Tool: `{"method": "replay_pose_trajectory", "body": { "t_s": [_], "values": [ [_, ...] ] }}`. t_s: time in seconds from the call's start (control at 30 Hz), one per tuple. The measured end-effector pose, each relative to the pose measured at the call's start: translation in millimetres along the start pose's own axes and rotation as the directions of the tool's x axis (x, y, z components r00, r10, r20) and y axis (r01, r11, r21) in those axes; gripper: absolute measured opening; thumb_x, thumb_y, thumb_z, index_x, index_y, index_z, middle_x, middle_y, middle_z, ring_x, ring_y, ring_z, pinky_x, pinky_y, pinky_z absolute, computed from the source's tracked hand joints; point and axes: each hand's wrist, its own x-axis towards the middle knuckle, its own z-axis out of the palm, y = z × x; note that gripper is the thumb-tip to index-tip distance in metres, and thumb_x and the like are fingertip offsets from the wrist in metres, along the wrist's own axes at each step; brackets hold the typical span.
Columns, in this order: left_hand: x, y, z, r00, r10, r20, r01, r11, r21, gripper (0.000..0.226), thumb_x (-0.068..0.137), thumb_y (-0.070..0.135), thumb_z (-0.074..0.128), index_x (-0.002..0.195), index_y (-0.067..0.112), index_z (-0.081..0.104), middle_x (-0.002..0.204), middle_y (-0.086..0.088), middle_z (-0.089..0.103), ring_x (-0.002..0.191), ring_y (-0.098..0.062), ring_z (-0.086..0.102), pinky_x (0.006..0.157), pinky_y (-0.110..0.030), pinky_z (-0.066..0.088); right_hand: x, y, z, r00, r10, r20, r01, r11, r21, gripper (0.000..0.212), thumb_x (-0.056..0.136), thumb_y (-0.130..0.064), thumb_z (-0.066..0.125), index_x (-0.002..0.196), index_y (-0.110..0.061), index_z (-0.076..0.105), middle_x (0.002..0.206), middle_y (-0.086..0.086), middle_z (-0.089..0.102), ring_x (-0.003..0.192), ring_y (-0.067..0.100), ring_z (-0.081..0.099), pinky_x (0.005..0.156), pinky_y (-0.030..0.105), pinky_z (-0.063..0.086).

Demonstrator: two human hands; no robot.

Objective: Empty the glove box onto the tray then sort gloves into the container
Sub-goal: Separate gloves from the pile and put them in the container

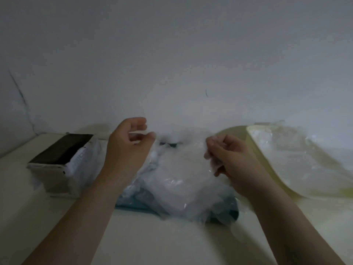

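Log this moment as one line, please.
left hand + right hand: pinch glove above tray | glove box: left | container: right, gloves inside

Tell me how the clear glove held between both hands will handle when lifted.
Probably floppy: the glove hangs as thin film between the left hand and right hand. Likely very light, and may cling to the crinkled pile on the tray.

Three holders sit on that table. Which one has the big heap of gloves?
The teal tray in the middle. The glove box on the left and the yellowish container on the right show no such heap.
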Motion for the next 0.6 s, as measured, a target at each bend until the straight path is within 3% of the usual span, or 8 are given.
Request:
{"method": "replay_pose_trajectory", "body": {
  "t_s": [0.07,0.17,0.23,0.27,0.37,0.47,0.53,0.6],
  "values": [
    [-5.1,11.7,-5.9,0.978,0.099,0.185,-0.102,0.995,0.010,0.054,0.082,0.038,0.086,0.129,0.042,0.061,0.131,0.024,0.064,0.117,0.005,0.061,0.096,-0.022,0.053,-6.9,-11.9,-9.5,0.978,-0.013,0.209,0.046,0.987,-0.151,0.019,0.100,-0.019,0.065,0.084,-0.010,0.067,0.069,0.008,0.068,0.049,0.016,0.050,0.045,0.027,0.042],
    [-17.4,22.6,-3.4,0.822,0.097,0.561,-0.191,0.975,0.112,0.080,0.063,0.065,0.089,0.135,0.049,0.058,0.138,0.031,0.060,0.132,0.004,0.053,0.109,-0.026,0.042,-14.0,-21.0,-16.1,0.905,0.053,0.421,0.068,0.962,-0.266,0.012,0.097,-0.013,0.069,0.087,-0.015,0.075,0.076,0.011,0.072,0.048,0.014,0.049,0.043,0.024,0.041],
    [-25.1,20.9,4.3,0.728,0.032,0.685,-0.132,0.987,0.094,0.071,0.066,0.057,0.092,0.131,0.041,0.066,0.128,0.017,0.071,0.126,-0.004,0.062,0.113,-0.035,0.044,-16.0,-21.3,-14.0,0.855,0.074,0.513,0.077,0.961,-0.267,0.011,0.095,-0.003,0.069,0.095,-0.010,0.078,0.077,0.013,0.073,0.046,0.012,0.050,0.044,0.024,0.042],
    [-28.6,20.2,8.0,0.701,0.006,0.713,-0.073,0.995,0.063,0.055,0.073,0.046,0.092,0.124,0.034,0.072,0.119,0.008,0.076,0.119,-0.009,0.068,0.111,-0.038,0.047,-17.2,-20.5,-12.2,0.847,0.077,0.526,0.078,0.961,-0.265,0.011,0.094,-0.001,0.069,0.096,-0.008,0.078,0.077,0.013,0.073,0.046,0.011,0.051,0.044,0.023,0.042],
    [-28.1,21.1,9.2,0.743,-0.044,0.668,0.022,0.999,0.041,0.008,0.090,0.013,0.079,0.095,0.019,0.082,0.092,-0.009,0.081,0.090,-0.019,0.077,0.085,-0.034,0.058,-13.1,-18.0,-11.2,0.911,0.072,0.406,0.059,0.952,-0.299,0.008,0.092,-0.004,0.072,0.095,-0.009,0.078,0.074,0.011,0.073,0.047,0.013,0.048,0.042,0.022,0.039],
    [-22.0,25.5,-0.6,0.784,-0.157,0.601,0.188,0.982,0.012,0.010,0.098,0.006,0.067,0.096,0.004,0.076,0.090,-0.018,0.078,0.080,-0.027,0.076,0.074,-0.040,0.062,-5.1,-11.0,-14.5,0.995,-0.015,0.098,0.037,0.973,-0.229,0.010,0.097,-0.021,0.071,0.098,-0.014,0.077,0.074,0.008,0.073,0.049,0.020,0.048,0.049,0.030,0.042],
    [-17.4,29.9,-5.5,0.805,-0.197,0.560,0.282,0.957,-0.067,0.013,0.101,0.008,0.062,0.101,0.002,0.073,0.096,-0.018,0.079,0.082,-0.030,0.077,0.069,-0.041,0.063,-1.3,-7.5,-11.4,0.990,-0.013,-0.141,-0.001,0.995,-0.095,0.019,0.101,-0.031,0.065,0.102,-0.014,0.074,0.078,0.008,0.074,0.058,0.025,0.054,0.059,0.037,0.049],
    [-15.1,32.0,-6.9,0.816,-0.237,0.527,0.379,0.908,-0.179,0.017,0.101,0.010,0.059,0.103,0.006,0.076,0.101,-0.017,0.079,0.082,-0.030,0.077,0.063,-0.037,0.062,-1.3,-8.7,-4.5,0.984,0.094,-0.152,-0.082,0.993,0.084,0.036,0.102,-0.043,0.058,0.115,-0.012,0.069,0.087,0.009,0.076,0.072,0.026,0.065,0.069,0.037,0.055]
  ]
}}
